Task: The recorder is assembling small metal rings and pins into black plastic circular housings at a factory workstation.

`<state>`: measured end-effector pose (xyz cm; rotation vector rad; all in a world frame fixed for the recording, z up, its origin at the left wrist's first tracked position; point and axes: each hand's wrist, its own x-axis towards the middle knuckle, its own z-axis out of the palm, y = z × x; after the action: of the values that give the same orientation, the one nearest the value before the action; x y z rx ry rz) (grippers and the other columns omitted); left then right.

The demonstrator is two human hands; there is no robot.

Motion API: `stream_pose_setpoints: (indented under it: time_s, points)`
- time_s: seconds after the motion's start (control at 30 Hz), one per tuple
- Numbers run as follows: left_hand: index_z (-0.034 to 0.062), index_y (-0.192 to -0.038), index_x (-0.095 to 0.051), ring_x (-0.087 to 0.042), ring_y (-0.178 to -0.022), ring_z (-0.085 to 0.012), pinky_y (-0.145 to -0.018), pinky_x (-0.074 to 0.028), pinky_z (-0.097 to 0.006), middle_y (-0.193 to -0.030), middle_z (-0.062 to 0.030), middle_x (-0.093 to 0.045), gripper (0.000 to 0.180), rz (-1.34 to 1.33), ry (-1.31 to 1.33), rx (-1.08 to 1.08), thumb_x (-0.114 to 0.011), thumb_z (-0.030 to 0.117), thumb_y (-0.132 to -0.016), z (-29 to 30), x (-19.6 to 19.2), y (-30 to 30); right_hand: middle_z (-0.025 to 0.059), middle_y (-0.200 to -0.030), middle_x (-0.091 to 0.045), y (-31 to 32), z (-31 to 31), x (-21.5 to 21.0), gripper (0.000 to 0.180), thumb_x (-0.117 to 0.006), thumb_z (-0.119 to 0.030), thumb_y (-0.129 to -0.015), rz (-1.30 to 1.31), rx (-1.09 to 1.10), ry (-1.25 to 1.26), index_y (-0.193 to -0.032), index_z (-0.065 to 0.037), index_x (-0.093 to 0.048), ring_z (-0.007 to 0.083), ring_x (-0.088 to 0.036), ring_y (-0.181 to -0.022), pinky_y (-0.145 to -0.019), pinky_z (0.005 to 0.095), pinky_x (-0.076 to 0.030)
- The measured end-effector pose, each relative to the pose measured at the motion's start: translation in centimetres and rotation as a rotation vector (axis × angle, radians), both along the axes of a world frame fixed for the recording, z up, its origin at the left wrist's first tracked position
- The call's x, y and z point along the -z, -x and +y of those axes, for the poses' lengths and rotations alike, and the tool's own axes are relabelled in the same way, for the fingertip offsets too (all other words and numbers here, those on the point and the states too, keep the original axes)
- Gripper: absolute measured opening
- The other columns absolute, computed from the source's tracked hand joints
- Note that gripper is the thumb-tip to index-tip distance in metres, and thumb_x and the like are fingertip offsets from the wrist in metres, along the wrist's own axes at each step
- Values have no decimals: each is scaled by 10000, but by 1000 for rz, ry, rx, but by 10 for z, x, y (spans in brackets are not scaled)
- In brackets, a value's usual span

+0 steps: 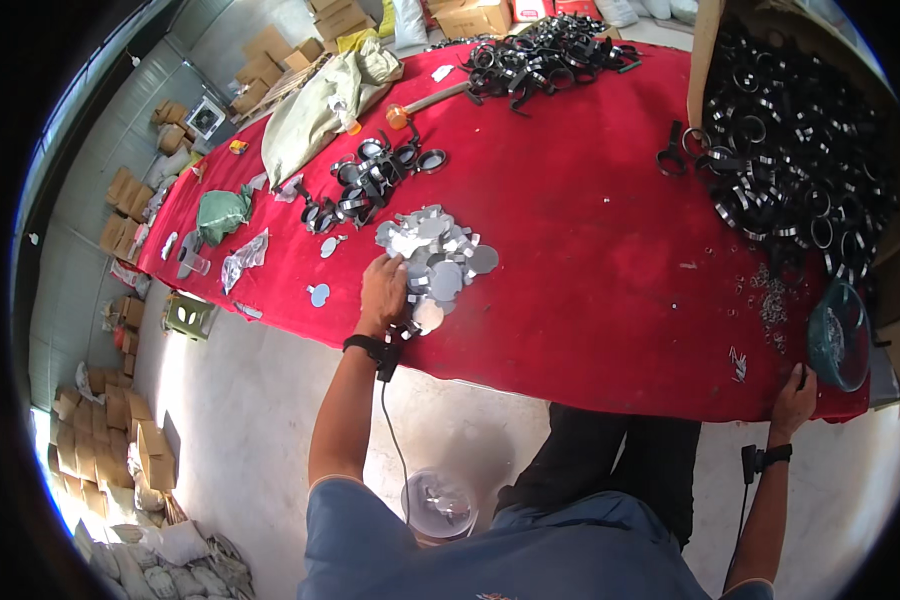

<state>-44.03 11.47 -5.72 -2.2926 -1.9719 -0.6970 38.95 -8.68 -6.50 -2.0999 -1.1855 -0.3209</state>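
A heap of flat grey metal discs with small tabs [446, 282] lies on the red cloth in front of me. My left hand [382, 294] rests against the heap's left edge, its back toward me. Its fingertips are partly lost among the discs, so its grip does not show. Far to the right, my right hand [794, 402] is at the table's front edge, beside a glass bowl [838, 338] of small metal bits. Its fingers are closed around something small and dark that I cannot make out. Two loose discs [319, 295] lie left of the heap.
Black ring-shaped clamps [362, 185] lie behind the discs, with a larger pile [545, 60] at the far edge. A cardboard box [705, 65] at right spills more. A hammer with an orange head [398, 116] and pale sack [320, 110] lie farther back. A bucket [440, 503] stands below.
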Motion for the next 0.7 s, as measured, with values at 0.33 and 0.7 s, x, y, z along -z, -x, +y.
stream_pose_setpoints:
  time_s: [0.33, 0.7]
  points:
    - [-29, -1335, -713, -643, -1288, -425, -1133, -481, -482, -1344, -264, -707, 438, -383, 83, 131, -469, 280, -1142, -11, -35, -110, 243, -1183, -767, 1, 4, 2, 382, -600, -330, -1136, -7, 2, -3, -1227, 19, -726, 425, -735, -1082, -928, 472, -566]
    - [-56, -1435, -593, -638, -1285, -487, -1109, -507, -544, -1344, -328, -682, 538, -40, 15, -242, -598, 287, -1020, 55, -47, 108, 234, -1147, -762, 0, -2, -2, 359, -606, -311, -1134, -27, 9, -17, -1211, 20, -722, 415, -734, -1057, -923, 473, -564]
